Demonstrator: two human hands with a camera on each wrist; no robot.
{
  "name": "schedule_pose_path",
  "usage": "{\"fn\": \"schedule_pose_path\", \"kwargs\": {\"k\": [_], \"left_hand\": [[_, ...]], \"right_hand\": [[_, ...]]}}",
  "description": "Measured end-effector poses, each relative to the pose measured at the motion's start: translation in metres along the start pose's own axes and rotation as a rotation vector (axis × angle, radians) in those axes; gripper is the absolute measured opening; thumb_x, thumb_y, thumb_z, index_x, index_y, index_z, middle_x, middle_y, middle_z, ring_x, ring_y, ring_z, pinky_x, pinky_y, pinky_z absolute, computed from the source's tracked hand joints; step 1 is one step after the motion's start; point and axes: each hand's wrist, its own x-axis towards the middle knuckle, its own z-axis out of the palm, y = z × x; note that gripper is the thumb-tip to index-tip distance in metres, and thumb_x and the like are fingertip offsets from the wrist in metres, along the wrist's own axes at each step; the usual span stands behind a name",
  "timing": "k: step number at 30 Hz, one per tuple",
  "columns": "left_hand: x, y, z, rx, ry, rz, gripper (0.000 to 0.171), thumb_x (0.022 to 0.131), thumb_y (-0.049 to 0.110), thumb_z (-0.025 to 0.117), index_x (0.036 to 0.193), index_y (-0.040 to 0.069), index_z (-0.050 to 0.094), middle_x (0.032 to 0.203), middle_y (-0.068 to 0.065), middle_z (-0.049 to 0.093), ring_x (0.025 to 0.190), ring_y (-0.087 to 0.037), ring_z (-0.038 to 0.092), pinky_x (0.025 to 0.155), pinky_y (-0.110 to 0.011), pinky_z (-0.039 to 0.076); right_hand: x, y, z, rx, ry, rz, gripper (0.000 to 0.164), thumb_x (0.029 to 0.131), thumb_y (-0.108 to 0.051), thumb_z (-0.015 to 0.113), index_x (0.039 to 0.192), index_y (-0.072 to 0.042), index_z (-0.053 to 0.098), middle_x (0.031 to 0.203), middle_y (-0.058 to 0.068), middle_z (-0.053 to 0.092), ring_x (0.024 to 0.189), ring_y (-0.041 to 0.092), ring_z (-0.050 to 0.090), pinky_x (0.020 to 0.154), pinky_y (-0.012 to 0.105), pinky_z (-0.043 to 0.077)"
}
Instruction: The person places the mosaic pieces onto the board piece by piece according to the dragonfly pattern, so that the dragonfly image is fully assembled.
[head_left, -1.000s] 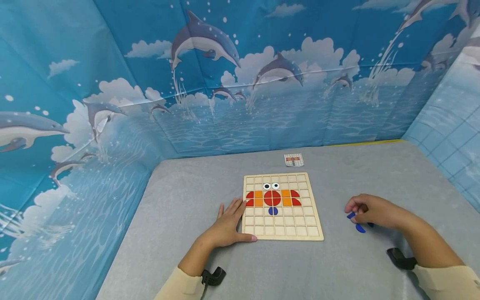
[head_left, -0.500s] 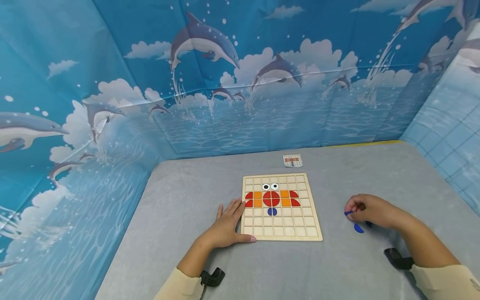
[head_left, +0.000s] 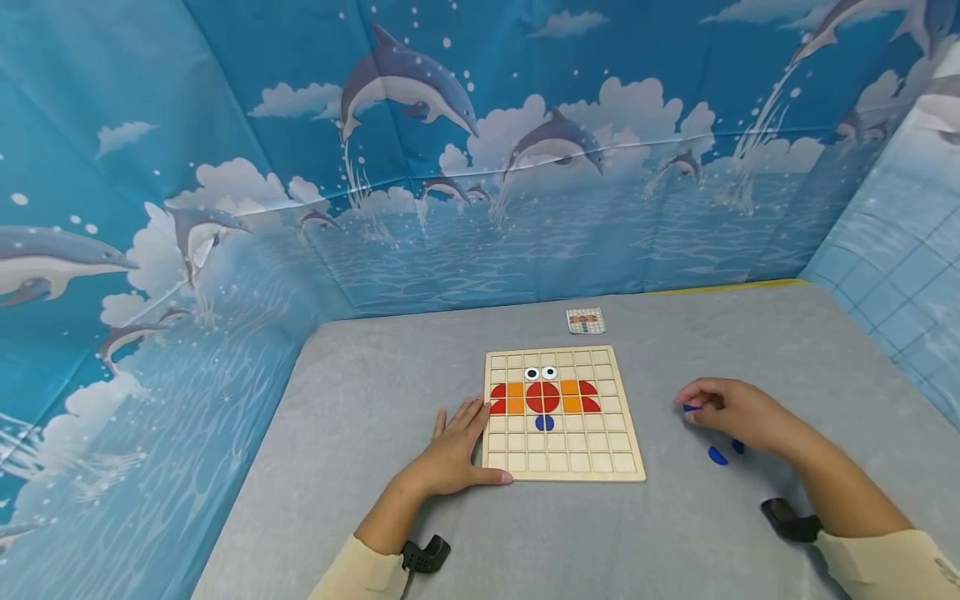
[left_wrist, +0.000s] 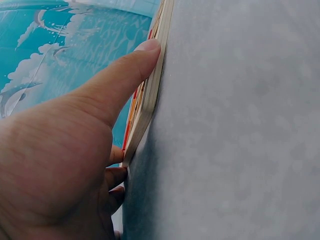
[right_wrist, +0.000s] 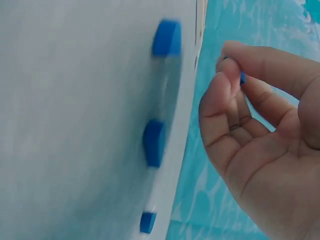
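A square wooden grid board (head_left: 588, 442) lies on the grey cloth, with red, orange and blue pieces and two eye pieces set in its cells. My left hand (head_left: 453, 454) rests at its lower left corner, fingers along the left side and thumb on the near edge; in the left wrist view the thumb (left_wrist: 117, 80) touches the wooden rim. Right of the board, my right hand (head_left: 738, 412) pinches a small blue piece (head_left: 692, 408) between thumb and fingertips, mostly hidden in the right wrist view. Loose blue pieces (head_left: 717, 456) lie just below that hand.
A small printed card (head_left: 586, 321) with a grid pattern lies behind the board. Three blue blocks (right_wrist: 154, 142) show on the cloth in the right wrist view. A dolphin-print curtain (head_left: 465, 225) stands along the back and left.
My right hand has picked up a blue piece from the cloth and moved slightly up and left with it. The left hand and the board stay put.
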Motion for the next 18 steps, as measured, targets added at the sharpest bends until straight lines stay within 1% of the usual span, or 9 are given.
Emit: {"fn": "schedule_pose_path", "kwargs": {"k": [3, 5, 9, 12, 18], "left_hand": [[0.0, 0.001, 0.0, -0.004, -0.001, 0.0, 0.117, 0.078, 0.069, 0.074, 0.164, 0.016, 0.015, 0.172, -0.002, 0.01, 0.16, -0.024, 0.004, 0.124, -0.062, -0.004], [-0.001, 0.001, 0.0, -0.009, -0.002, -0.002, 0.118, 0.078, 0.069, 0.075, 0.164, 0.016, 0.015, 0.172, -0.002, 0.01, 0.16, -0.024, 0.004, 0.124, -0.062, -0.005], [-0.001, 0.002, 0.0, -0.011, -0.005, -0.008, 0.118, 0.078, 0.069, 0.075, 0.164, 0.016, 0.015, 0.172, -0.002, 0.01, 0.16, -0.024, 0.004, 0.125, -0.062, -0.005], [0.0, 0.002, 0.0, -0.007, -0.004, -0.01, 0.118, 0.078, 0.069, 0.075, 0.164, 0.016, 0.015, 0.172, -0.002, 0.011, 0.16, -0.024, 0.004, 0.125, -0.062, -0.004], [0.001, 0.002, 0.001, 0.008, -0.005, -0.011, 0.118, 0.078, 0.07, 0.074, 0.164, 0.016, 0.014, 0.172, -0.002, 0.01, 0.16, -0.024, 0.004, 0.125, -0.061, -0.004]], "right_hand": [[-0.002, -0.009, 0.002, 0.019, 0.003, -0.004, 0.024, 0.095, -0.02, 0.069, 0.115, -0.008, 0.073, 0.106, 0.005, 0.07, 0.083, 0.008, 0.056, 0.068, 0.025, 0.05], [-0.004, -0.016, 0.004, 0.039, 0.006, -0.017, 0.024, 0.096, -0.022, 0.069, 0.115, -0.009, 0.074, 0.109, 0.007, 0.072, 0.084, 0.008, 0.058, 0.069, 0.027, 0.051], [-0.007, -0.03, 0.01, 0.086, 0.008, -0.038, 0.023, 0.096, -0.026, 0.07, 0.114, -0.013, 0.076, 0.113, 0.006, 0.073, 0.086, 0.006, 0.06, 0.072, 0.027, 0.052], [-0.008, -0.041, 0.016, 0.116, -0.007, -0.057, 0.02, 0.096, -0.023, 0.069, 0.113, -0.015, 0.076, 0.114, 0.005, 0.073, 0.086, 0.006, 0.059, 0.072, 0.025, 0.052], [-0.007, -0.061, 0.029, 0.19, -0.075, -0.112, 0.017, 0.096, -0.012, 0.066, 0.111, -0.011, 0.075, 0.116, 0.008, 0.072, 0.087, 0.009, 0.062, 0.073, 0.024, 0.055]]}}
